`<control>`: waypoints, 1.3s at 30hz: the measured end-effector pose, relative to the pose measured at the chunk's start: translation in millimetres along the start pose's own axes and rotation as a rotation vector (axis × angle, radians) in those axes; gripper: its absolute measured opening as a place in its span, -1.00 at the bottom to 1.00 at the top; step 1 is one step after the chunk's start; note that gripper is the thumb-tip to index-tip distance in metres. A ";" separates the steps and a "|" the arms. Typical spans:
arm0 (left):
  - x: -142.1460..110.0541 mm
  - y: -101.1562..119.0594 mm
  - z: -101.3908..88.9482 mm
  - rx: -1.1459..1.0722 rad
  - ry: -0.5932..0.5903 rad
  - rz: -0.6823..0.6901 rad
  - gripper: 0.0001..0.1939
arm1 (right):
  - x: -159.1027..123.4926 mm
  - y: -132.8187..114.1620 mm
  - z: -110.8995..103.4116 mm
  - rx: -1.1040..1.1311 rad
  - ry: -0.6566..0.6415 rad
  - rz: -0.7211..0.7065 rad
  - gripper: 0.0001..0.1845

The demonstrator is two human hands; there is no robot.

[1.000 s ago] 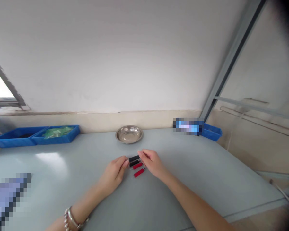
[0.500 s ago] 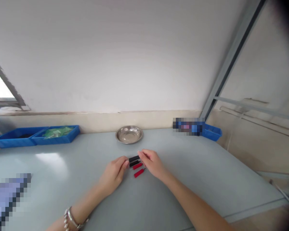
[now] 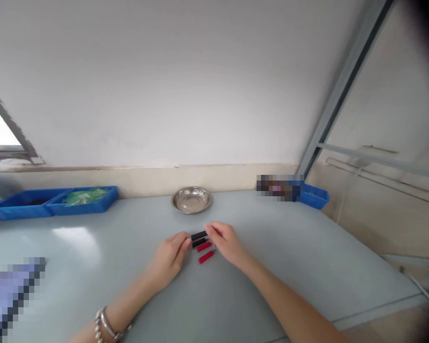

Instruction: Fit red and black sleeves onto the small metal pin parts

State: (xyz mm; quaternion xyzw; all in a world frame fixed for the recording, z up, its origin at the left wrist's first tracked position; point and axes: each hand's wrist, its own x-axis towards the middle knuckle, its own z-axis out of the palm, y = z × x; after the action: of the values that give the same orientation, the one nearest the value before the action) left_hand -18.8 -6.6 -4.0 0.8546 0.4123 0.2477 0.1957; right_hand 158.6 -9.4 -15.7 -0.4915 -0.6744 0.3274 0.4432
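1. Materials: I view a smooth, pale grey tabletop [image 3: 257, 305] with a soft sheen. A shallow round dish of shiny metal [image 3: 191, 202] stands on it, beyond both hands.
2. Held part: a slim, straight black cylindrical rod [image 3: 199, 235] spans the gap between the hands, near the dish. I cannot tell whether it touches the tabletop.
3. Left hand [image 3: 169, 257]: thumb and fingers pinch the rod's left end.
4. Right hand [image 3: 229, 244]: thumb and forefinger pinch its right end, hiding that tip.
5. Adjacent parts: a second black cylindrical rod [image 3: 199, 243] and two red cylindrical rods [image 3: 206, 257] sit just nearer me; the reds are glossier in colour.
6. Orientation: the held rod's long axis runs left to right, its right end slightly farther away.
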 end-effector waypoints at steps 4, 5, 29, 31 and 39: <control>0.1 0.3 0.2 -0.006 -0.007 -0.007 -0.66 | -0.7 -2.3 -0.8 -0.014 0.003 -0.012 -0.58; 0.2 0.4 0.2 -0.009 -0.008 -0.007 -0.66 | -0.9 -3.0 -1.1 -0.015 0.001 -0.011 -0.59; 0.4 0.1 1.0 -0.011 -0.004 0.002 -0.67 | -1.6 -3.7 -0.8 -0.009 0.008 -0.012 -0.60; 0.5 0.5 0.9 -0.008 -0.001 0.001 -0.67 | -1.8 -3.8 -0.9 -0.010 0.011 -0.015 -0.60; 0.4 -0.3 1.8 -0.013 -0.010 -0.007 -0.66 | -1.6 -2.6 -1.0 0.022 0.012 -0.052 -0.63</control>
State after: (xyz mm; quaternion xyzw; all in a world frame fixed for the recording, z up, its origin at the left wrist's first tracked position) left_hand -17.8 -6.3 -5.5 0.8531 0.4127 0.2456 0.2041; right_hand 158.7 -11.8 -13.4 -0.4708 -0.6807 0.3201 0.4611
